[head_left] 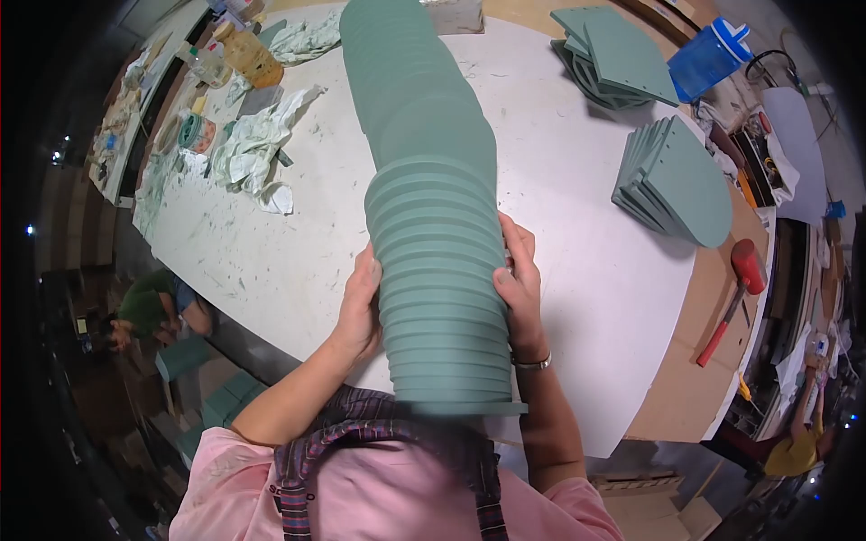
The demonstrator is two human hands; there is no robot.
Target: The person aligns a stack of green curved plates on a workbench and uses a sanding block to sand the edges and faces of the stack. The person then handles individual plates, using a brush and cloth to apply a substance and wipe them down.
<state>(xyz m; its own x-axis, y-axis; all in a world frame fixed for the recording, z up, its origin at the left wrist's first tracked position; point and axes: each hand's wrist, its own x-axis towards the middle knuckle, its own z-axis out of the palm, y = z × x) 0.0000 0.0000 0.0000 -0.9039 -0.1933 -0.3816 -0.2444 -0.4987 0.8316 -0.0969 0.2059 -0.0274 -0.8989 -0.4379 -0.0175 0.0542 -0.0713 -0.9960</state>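
Observation:
A long row of grey-green, round-edged panels [442, 270] runs up the middle of the table, packed face to face on edge. Its near end reaches my apron, and the last panel there sticks out a little to the right. My left hand [363, 302] presses against the left side of the near section, fingers partly hidden behind the panels. On the opposite side, my right hand [519, 288] grips the same section, thumb toward me and fingers along the edges. Farther away, the row continues as a leaning, overlapping run of panels [419, 99].
Two piles of arched green panels [681, 180] stand at the right, beside a blue jug [708, 61]. A red mallet [732, 298] lies near the right edge. Crumpled rags [257, 149], a small paint-smeared jar [194, 132] and bottles [248, 56] occupy the left. Another person [158, 307] crouches at the left.

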